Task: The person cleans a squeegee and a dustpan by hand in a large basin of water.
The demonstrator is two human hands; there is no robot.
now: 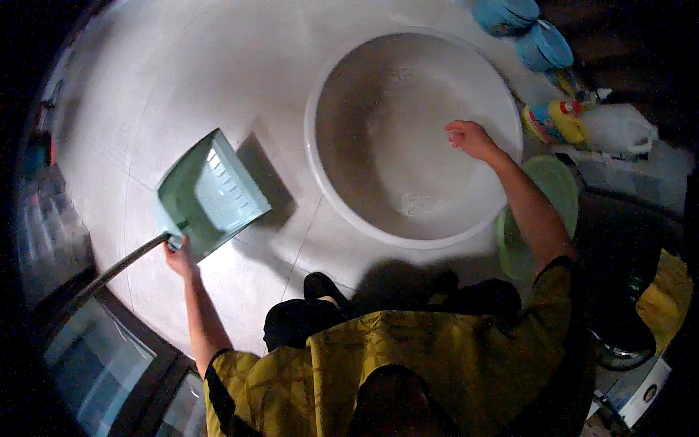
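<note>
My left hand (pixel 179 258) grips a pale green long-handled plastic dustpan (pixel 232 185) where its dark pole meets the pan. Its open side faces right, and a shadow on the floor beside it suggests the pan is raised. Over the right part of a large round white plastic tub (pixel 349 216) is my right hand (pixel 471 140), fingers loosely bent and nothing visible in them. The tub appears to hold shallow, cloudy water with patches of bubbles. My right forearm crosses the tub's rim and partly covers a green round basin (pixel 551 188).
Two blue buckets (pixel 543 46) stand at the upper right. Below them are a yellow bottle (pixel 565 123) and a whitish plastic jug (pixel 620 128). A dark pot-like object (pixel 622 349) is at the lower right. Drawers with translucent fronts (pixel 101 360) line the lower left. Pale tiles (pixel 180 93) cover the floor.
</note>
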